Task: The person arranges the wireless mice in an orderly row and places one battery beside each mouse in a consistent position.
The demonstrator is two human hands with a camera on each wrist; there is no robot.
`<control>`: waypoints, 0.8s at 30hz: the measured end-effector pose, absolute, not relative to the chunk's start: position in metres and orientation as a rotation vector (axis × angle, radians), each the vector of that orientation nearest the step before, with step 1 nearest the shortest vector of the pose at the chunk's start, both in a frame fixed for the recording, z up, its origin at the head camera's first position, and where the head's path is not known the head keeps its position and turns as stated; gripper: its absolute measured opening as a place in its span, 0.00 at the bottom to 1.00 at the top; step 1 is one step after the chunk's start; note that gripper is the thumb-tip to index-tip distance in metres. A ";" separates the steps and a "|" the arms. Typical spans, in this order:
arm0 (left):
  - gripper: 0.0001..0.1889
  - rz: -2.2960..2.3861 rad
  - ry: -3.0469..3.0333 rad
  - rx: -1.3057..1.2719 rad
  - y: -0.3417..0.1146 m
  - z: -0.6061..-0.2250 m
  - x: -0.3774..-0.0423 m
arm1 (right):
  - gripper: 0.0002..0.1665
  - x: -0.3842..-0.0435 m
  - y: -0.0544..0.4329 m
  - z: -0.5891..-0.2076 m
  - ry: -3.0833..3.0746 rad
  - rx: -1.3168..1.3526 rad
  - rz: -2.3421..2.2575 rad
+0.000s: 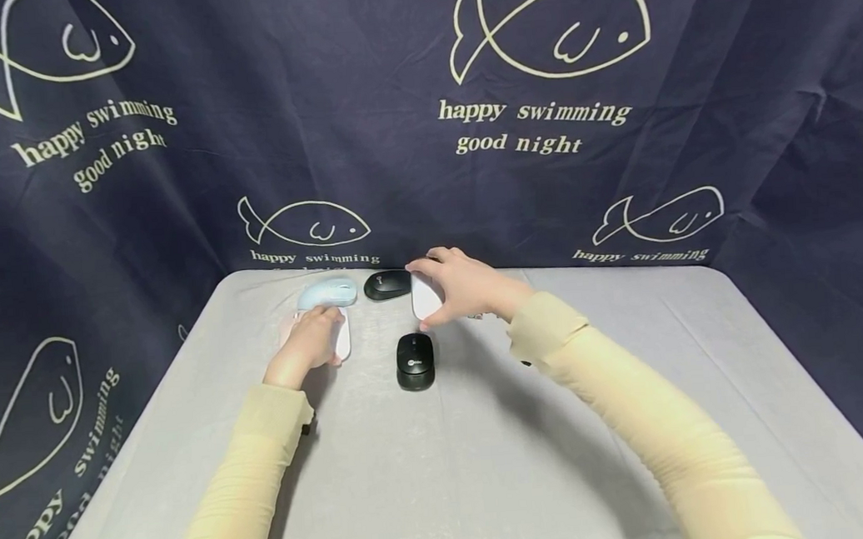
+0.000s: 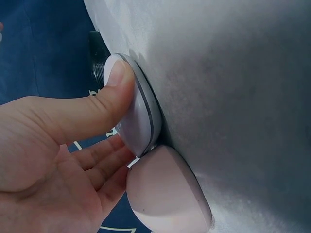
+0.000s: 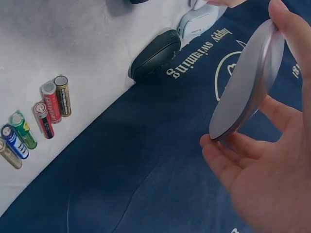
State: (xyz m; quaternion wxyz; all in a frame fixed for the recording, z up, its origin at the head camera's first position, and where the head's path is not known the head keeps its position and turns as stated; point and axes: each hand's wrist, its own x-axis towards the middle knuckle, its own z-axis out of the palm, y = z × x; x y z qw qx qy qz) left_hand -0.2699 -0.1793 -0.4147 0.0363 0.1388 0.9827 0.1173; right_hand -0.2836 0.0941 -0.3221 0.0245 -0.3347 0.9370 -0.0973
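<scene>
At the left of the table, my left hand (image 1: 312, 341) grips a white mouse (image 2: 140, 119), thumb on one side and fingers on the other. The mouse sits low at the tabletop, right against a pink mouse (image 2: 167, 189). My right hand (image 1: 470, 285) holds another white mouse (image 3: 245, 85) between thumb and fingers, lifted above the table. Behind the left hand lies a light blue mouse (image 1: 328, 293). Near the back edge, a black mouse (image 1: 388, 286) rests between the light blue one and the right hand. A second black mouse (image 1: 415, 361) lies nearer, between both hands.
Several batteries, among them a red one (image 3: 51, 103) and a green one (image 3: 23, 130), stand grouped on the table, mostly hidden by the right arm in the head view. A dark blue fish-print curtain (image 1: 409, 162) hangs behind the grey-white table (image 1: 417, 488).
</scene>
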 end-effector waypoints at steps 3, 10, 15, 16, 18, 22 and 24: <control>0.39 0.356 3.019 0.430 -0.179 -0.414 -0.270 | 0.54 -0.280 0.099 -0.323 2.894 -1.038 -0.326; 0.39 0.351 3.025 0.440 -0.178 -0.413 -0.268 | 0.54 -0.270 0.110 -0.326 2.888 -1.030 -0.387; 0.39 0.353 3.023 0.436 -0.179 -0.415 -0.269 | 0.54 -0.266 0.115 -0.329 2.889 -1.022 -0.402; 0.39 0.350 3.024 0.437 -0.179 -0.415 -0.270 | 0.54 -0.265 0.116 -0.330 2.891 -1.025 -0.401; 0.39 0.354 3.023 0.435 -0.180 -0.416 -0.270 | 0.54 -0.263 0.118 -0.331 2.896 -1.029 -0.409; 0.39 0.363 3.021 0.429 -0.180 -0.416 -0.270 | 0.54 -0.259 0.123 -0.333 2.904 -1.041 -0.430; 0.39 0.365 3.017 0.424 -0.180 -0.415 -0.270 | 0.54 -0.257 0.125 -0.334 2.909 -1.035 -0.439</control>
